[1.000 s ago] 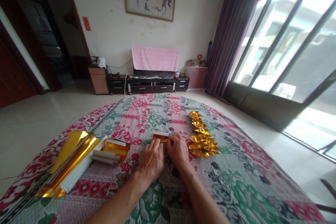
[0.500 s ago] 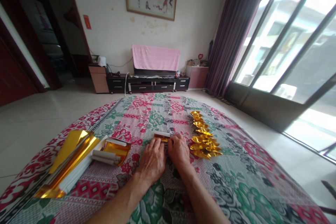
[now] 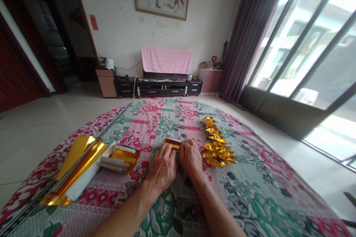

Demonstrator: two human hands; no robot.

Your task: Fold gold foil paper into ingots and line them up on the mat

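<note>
At the middle of the cloth, a small sheet of gold foil paper [image 3: 173, 144] lies with a white rolled edge at its far side. My left hand [image 3: 163, 166] presses its bent fingers on the left part of the sheet. Close beside it, my right hand [image 3: 191, 160] is closed at the right end, thumb and fingers together. Both hands hide the sheet's near edge. Just right of my right hand, several folded gold paper ingots [image 3: 214, 132] stand in an overlapping row. Left of my left hand lies a partly rolled gold foil sheet [image 3: 126, 156] with white rolls on it.
A stack of gold foil paper [image 3: 83, 166] with white undersides lies on the left of the round table's patterned cloth [image 3: 167, 207]. Beyond the table stand a low TV cabinet [image 3: 151, 92] and a pink cloth [image 3: 166, 59] over the television. Glass doors [image 3: 306, 55] are on the right.
The whole view has shifted slightly. Both hands stay on the foil paper in almost the same pose, and a little more gold shows ahead of the fingers.
</note>
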